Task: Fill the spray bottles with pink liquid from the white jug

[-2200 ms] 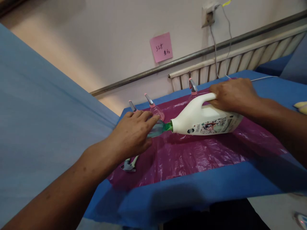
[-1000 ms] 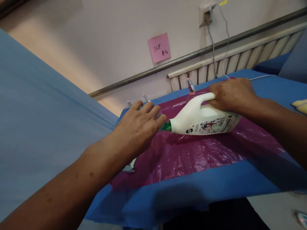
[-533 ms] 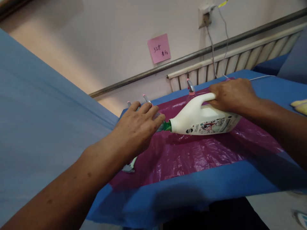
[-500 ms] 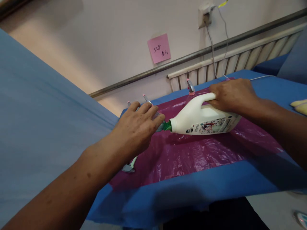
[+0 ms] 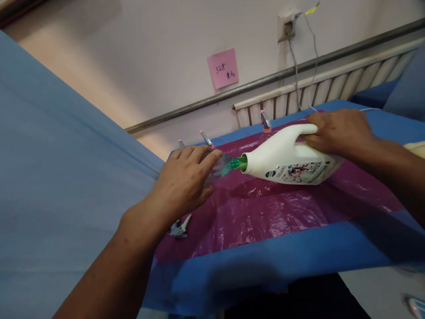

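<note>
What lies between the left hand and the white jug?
Head view: a small clear bottle, held by the left hand, meets the green spout of the white jug.

The left hand (image 5: pixel 186 186) covers most of the clear bottle (image 5: pixel 222 165). Writing on the pink note (image 5: pixel 223 68) and the label on the jug (image 5: pixel 292 159) are too small to read.
</note>
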The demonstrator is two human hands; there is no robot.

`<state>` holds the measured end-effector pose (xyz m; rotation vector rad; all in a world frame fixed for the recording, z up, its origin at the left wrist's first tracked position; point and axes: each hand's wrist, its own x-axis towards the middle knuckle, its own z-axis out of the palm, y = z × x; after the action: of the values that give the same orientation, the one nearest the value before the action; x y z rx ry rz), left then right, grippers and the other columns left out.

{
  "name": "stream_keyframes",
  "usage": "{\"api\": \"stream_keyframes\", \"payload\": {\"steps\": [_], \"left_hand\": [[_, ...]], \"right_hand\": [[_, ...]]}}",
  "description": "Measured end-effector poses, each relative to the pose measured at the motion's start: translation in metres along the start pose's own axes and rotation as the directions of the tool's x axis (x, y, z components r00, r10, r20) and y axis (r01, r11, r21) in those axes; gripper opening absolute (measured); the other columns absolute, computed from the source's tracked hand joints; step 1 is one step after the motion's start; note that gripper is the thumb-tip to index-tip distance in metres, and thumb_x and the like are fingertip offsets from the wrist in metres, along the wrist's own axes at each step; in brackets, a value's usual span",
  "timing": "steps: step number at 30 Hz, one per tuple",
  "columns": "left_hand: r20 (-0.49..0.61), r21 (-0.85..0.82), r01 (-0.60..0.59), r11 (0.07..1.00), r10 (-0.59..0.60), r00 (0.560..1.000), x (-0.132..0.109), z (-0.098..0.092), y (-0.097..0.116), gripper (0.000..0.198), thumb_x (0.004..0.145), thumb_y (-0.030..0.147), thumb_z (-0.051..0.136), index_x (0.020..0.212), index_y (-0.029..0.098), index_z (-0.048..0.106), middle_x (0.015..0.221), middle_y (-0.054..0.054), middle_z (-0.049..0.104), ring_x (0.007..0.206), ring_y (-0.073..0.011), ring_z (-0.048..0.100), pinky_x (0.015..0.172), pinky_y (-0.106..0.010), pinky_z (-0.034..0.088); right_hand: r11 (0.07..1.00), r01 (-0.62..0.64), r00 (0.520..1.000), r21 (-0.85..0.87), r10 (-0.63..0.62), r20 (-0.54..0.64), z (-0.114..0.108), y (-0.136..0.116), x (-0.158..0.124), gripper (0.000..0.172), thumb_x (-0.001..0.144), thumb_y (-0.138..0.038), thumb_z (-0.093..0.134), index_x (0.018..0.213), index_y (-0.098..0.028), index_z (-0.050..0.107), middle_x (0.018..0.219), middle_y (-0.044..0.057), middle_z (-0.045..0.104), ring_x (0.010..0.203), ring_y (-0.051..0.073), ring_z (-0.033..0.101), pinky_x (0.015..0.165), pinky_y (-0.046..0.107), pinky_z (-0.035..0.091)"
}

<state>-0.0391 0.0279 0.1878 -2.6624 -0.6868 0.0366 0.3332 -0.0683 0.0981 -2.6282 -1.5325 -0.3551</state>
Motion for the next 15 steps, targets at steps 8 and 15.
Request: {"api": "stream_keyframes", "payload": {"steps": [8,15], "left_hand": [[-0.180,-0.461,0.064,0.885,-0.164,0.970,-0.003,0.046,0.010,0.082,0.095,0.026,0.080,0.170,0.028,0.045,0.170,-0.016,0.061,0.156,-0.0408,0.060,0.127,-0.064,0.053],[-0.097,-0.862,0.138,0.488,-0.426,0.900,0.016,0.104,0.050,0.082,0.091,0.030,0.085,0.166,0.026,0.051,0.161,-0.017,0.062,0.148,-0.0397,0.065,0.129,-0.062,0.052]], "right_hand": [[0.997,-0.075,0.997,0.032,0.075,-0.012,0.014,0.024,-0.002,0.042,0.111,-0.050,0.061,0.135,-0.020,0.078,0.119,0.019,0.083,0.082,0.026,0.059,0.074,0.039,0.026],[0.963,-0.145,0.978,0.228,0.175,-0.117,0.035,0.057,-0.010,0.028,0.107,-0.031,0.060,0.111,-0.018,0.083,0.112,0.018,0.085,0.090,0.027,0.068,0.080,0.039,0.042]]}}
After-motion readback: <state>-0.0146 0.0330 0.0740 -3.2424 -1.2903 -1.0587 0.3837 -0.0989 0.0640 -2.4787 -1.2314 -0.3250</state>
